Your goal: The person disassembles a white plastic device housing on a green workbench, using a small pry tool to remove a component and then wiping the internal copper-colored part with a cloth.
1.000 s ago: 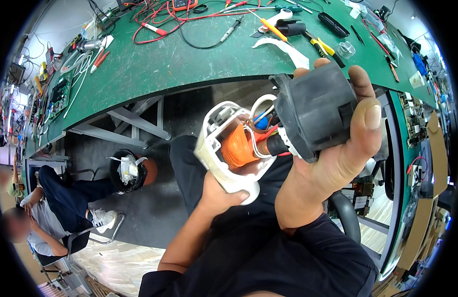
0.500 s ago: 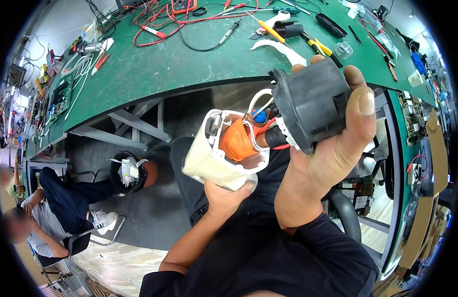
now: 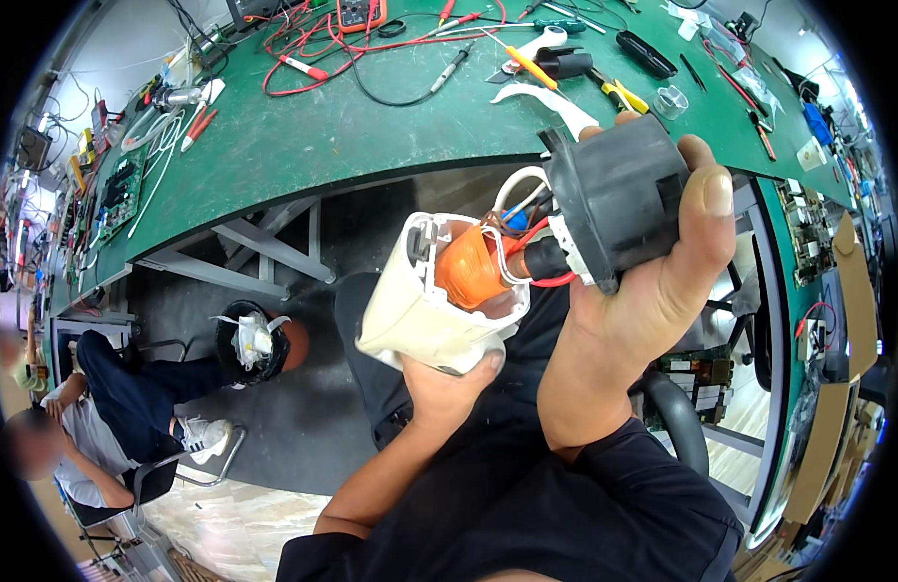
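Observation:
Over my lap, my left hand (image 3: 444, 393) is wrapped round the lower end of a cream plastic housing (image 3: 395, 315). Its open end faces up and to the right, and an orange-wrapped bundle (image 3: 468, 272) sits inside the opening. My right hand (image 3: 653, 281) grips a black cylindrical motor casing (image 3: 619, 194), thumb on the right side and fingertips over the far side. White, red, brown and blue wires (image 3: 526, 218) run between the casing and the housing. A dark round stub (image 3: 544, 259) joins the casing's underside to the orange bundle. My right palm hides part of the casing.
A green workbench (image 3: 274, 155) lies beyond my hands, with a multimeter (image 3: 361, 12), red and black test leads, an orange-handled screwdriver (image 3: 531, 66) and yellow-handled pliers (image 3: 623, 95). At the left, a seated person (image 3: 99, 427) is near a lined bin (image 3: 250, 339). Cardboard (image 3: 827, 456) stands at right.
The casing has shifted slightly right and away from the housing, so a little more of the wires and stub shows. Both hands keep their holds.

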A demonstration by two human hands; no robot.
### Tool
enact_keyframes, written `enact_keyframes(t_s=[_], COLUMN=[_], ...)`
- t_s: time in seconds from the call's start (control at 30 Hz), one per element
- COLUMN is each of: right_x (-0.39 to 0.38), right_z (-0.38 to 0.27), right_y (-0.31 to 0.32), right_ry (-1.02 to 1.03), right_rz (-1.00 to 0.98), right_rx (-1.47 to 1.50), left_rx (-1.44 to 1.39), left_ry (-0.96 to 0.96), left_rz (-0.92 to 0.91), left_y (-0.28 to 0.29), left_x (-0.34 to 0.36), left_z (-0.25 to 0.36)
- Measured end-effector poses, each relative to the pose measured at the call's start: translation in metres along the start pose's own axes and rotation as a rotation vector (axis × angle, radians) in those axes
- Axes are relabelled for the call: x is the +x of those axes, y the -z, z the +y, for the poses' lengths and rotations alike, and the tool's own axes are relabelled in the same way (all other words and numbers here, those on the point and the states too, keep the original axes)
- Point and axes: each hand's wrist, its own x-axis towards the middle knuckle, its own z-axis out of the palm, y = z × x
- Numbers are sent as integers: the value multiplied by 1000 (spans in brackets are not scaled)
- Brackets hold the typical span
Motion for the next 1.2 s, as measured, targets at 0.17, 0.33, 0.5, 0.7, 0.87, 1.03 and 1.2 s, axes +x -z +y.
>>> enact_keyframes(t_s=[0.17,0.33,0.5,0.7,0.87,1.03,1.2], right_x=[4,7,10,10,26,51,63], right_z=[3,2,2,8,0,-32,-21], right_y=[9,10,9,30,70,95,94], right_ry=[27,45,12,-82,-276,-705,-797], right_rz=[-161,-102,30,-131,-528,-961,-1677], right_rx=[99,163,196,164,23,-107,-588], left_rx=[-439,-197,17,84,306,434,1040], left_ry=[351,136,11,19,-124,-162,-351], left_rz=[-484,-220,49,72,76,-47,-313], left_y=[37,17,2,26,81,138,160], left_x=[25,13,0,3,20,44,63], left_z=[15,10,-2,7,29,70,124])
